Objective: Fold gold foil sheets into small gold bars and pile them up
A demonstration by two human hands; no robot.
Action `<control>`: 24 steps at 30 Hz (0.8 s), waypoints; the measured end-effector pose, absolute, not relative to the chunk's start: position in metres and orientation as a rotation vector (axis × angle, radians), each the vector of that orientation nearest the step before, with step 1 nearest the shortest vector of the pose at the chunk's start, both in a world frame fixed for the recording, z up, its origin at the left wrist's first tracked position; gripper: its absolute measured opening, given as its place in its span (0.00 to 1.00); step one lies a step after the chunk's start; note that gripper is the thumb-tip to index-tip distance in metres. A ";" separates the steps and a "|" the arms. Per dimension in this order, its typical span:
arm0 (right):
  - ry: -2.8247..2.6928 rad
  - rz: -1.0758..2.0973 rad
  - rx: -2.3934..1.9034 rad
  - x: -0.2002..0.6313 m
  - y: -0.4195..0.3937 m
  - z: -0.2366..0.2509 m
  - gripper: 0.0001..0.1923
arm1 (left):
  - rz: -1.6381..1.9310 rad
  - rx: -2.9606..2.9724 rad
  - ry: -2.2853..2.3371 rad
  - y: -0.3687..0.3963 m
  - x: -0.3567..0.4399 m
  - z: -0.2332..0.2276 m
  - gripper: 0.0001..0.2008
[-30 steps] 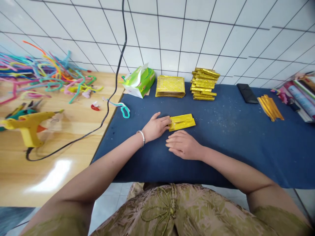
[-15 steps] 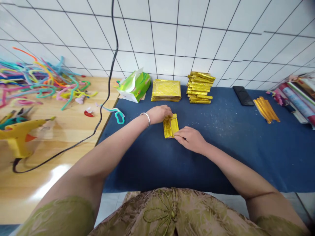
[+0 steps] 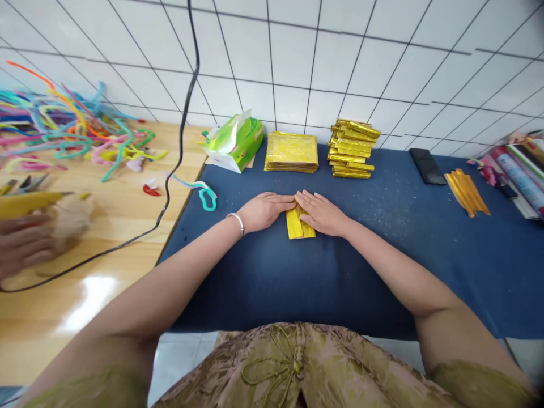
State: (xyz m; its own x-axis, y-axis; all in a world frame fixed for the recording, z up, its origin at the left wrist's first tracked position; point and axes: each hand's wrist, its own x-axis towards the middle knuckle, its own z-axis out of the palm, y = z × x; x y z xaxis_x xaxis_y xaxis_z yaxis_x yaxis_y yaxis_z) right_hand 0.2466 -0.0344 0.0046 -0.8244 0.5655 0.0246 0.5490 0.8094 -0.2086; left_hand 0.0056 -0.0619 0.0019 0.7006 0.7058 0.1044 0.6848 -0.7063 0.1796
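The left hand lay flat, palm down, on the blue cloth, fingers extended and pressing the left edge of a folded gold sheet. The right hand lay flat likewise, fingers extended over the sheet's upper right part. Neither hand was closed around anything; both held the sheet down by open-palm pressure only. The fingertips of the two hands nearly met above the sheet's far end. A bracelet sat on the left wrist.

The gold sheet lay on the cloth, near the middle of the table's front half, its long side running away from the person. Its near end showed bare below the hands.

Behind the hands, against the tiled wall, stood a flat pile of gold sheets and, just to its right, a taller stack of folded gold pieces. A green tissue box sat left of the flat pile. A black phone and a few gold strips lay well to the right.

On the wooden table to the left lay a heap of coloured pipe cleaners and a black cable. Another person's hand appeared at the left edge, blurred, beside a yellow tool.
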 end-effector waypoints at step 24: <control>-2.906 0.195 -0.945 0.248 -0.040 0.005 0.30 | 0.364 2.651 1.391 -0.082 0.013 0.010 0.22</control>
State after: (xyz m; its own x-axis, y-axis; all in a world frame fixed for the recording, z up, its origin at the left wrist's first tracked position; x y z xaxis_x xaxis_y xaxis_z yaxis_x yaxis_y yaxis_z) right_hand 0.2476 -0.0397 0.0052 -0.8067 0.5899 0.0365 0.5797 0.8018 -0.1450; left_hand 0.0134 -0.0822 0.0098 0.5472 0.8229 0.1533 0.7925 -0.5682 0.2215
